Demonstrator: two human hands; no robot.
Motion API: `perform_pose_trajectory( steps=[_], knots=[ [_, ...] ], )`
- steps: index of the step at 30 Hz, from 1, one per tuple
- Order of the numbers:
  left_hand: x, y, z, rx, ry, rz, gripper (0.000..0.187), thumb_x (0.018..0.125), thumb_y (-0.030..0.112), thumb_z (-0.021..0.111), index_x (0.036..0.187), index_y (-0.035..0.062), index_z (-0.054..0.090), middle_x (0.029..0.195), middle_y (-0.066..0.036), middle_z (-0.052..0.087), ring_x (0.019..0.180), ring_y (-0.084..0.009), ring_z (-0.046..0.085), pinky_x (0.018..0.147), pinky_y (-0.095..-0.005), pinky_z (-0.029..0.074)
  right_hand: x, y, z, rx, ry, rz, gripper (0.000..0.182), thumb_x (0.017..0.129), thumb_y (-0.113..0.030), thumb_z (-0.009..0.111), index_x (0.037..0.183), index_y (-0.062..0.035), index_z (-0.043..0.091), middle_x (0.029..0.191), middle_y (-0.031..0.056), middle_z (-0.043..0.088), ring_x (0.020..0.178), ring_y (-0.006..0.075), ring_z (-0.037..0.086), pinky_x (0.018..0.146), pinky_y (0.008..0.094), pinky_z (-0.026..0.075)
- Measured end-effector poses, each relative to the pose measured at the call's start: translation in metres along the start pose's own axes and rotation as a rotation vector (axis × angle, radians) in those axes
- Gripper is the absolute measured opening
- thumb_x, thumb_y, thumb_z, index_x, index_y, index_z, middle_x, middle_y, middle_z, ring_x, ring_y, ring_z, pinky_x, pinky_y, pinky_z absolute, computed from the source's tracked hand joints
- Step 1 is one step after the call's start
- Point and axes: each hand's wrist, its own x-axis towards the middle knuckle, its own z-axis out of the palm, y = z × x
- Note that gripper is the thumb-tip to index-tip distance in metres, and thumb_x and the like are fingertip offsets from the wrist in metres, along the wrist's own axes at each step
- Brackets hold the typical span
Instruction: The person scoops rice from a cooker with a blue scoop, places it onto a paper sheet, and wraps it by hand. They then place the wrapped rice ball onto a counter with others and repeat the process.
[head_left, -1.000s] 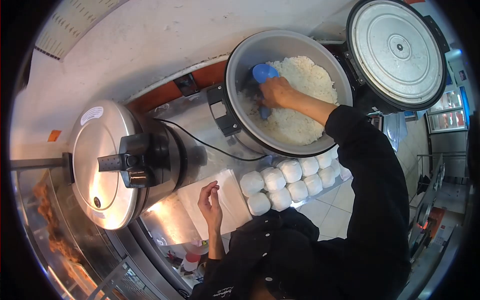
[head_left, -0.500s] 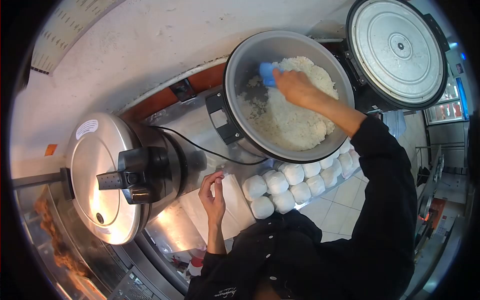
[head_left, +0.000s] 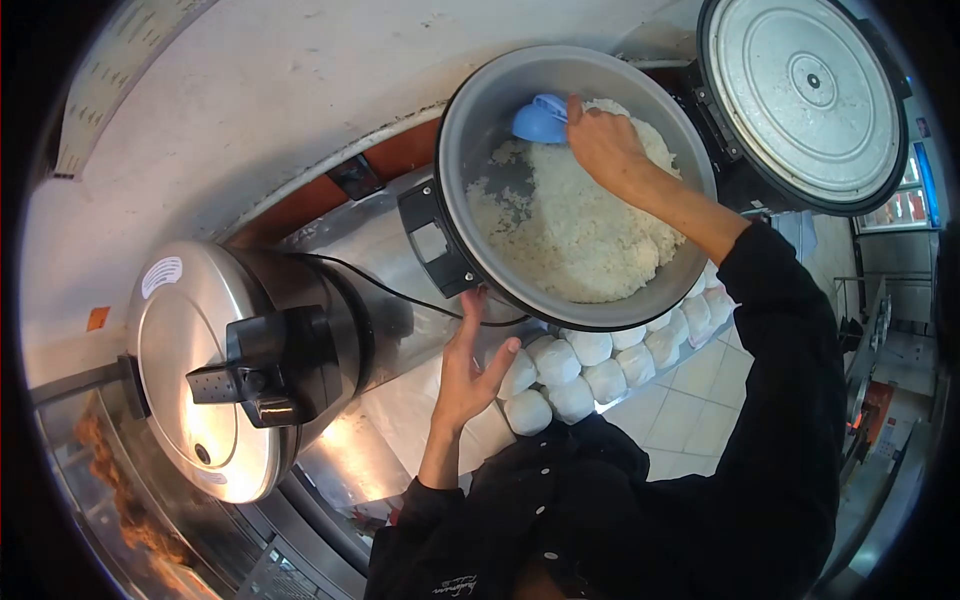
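Observation:
White rice (head_left: 590,230) lies in a large grey pot (head_left: 465,120) with its lid open. My right hand (head_left: 608,150) is over the rice, its fingers closed on the handle of a blue scoop (head_left: 540,122) near the pot's far side. Below the pot's black side handle (head_left: 437,242), my left hand (head_left: 468,375) has its fingers apart and holds nothing; its fingertips are close to the handle. White rounded bundles (head_left: 571,400) stand in rows on the counter, beside my left hand and partly under the pot's rim.
A closed steel cooker (head_left: 180,350) with a black latch stands at the left. The open round lid (head_left: 800,90) is at the upper right. A black cable (head_left: 385,290) crosses the metal counter (head_left: 385,235). White sheets (head_left: 400,425) lie near my body.
My left hand has moved up and right toward the pot's handle, its fingers spreading. My right hand has lifted slightly, and the blue scoop has turned.

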Motion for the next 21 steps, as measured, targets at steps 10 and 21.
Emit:
perform_pose_trajectory(
  steps=[10,21],
  knots=[
    [-0.001,-0.009,-0.001,0.002,-0.155,-0.073,0.097,0.092,0.020,0.075,0.158,-0.0128,0.013,0.160,-0.037,0.030,0.152,-0.0390,0.032,0.121,-0.0412,0.028,-0.025,-0.035,0.008,0.371,-0.397,-0.344,0.016,0.091,-0.007,0.059,0.097,0.0052,0.069,0.092,0.0268,0.072,0.088,0.0420,0.073,0.076,0.0513,0.059],
    [0.000,-0.002,0.009,-0.053,-0.113,-0.030,0.091,0.093,0.021,0.073,0.160,-0.0080,0.018,0.160,-0.028,0.038,0.148,-0.0353,0.039,0.123,-0.0479,0.027,-0.083,-0.054,-0.044,0.565,-0.792,-0.178,0.030,0.099,-0.014,0.051,0.088,0.0113,0.063,0.074,0.0306,0.068,0.072,0.0451,0.070,0.066,0.0524,0.054]
  ],
)
